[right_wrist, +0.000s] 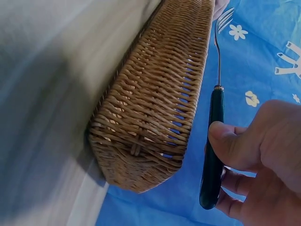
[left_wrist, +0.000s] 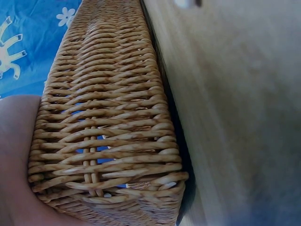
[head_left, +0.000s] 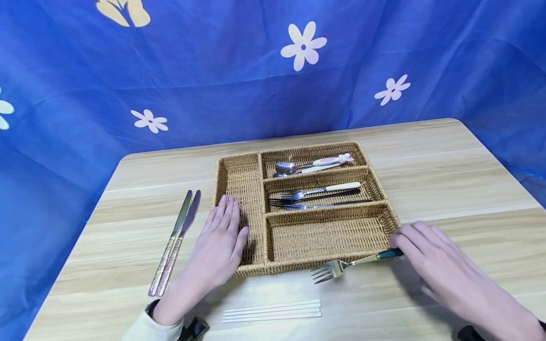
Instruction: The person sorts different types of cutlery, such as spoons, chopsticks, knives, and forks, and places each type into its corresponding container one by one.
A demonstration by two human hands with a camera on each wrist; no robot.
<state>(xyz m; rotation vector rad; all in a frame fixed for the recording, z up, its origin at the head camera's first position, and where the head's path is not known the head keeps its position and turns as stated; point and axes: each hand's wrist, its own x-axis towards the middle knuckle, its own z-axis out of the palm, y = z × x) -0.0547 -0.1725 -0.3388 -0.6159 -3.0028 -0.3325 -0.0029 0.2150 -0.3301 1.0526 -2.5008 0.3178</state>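
A fork [head_left: 335, 270] with a dark green handle [right_wrist: 215, 141] is pinched between the thumb and fingers of my right hand [head_left: 431, 265], by the front right corner of a woven wicker cutlery tray [head_left: 273, 269]. Its gold-toned tines point left, overlapping the tray's front rim in the head view. My left hand [head_left: 223, 237] rests with straight fingers over the tray's left side, the fingertips [head_left: 230, 201] across the long left compartment. Several forks [head_left: 317, 198] lie in the middle compartment. Spoons [head_left: 286, 167], one with a rabbit-shaped handle end, lie in the back one.
Two table knives [head_left: 177, 241] lie side by side on the wooden table [head_left: 106, 246], left of the tray. Several pale sticks [head_left: 272, 311] lie in front of it. Behind the table hangs a blue cloth [head_left: 239, 71] with white flowers.
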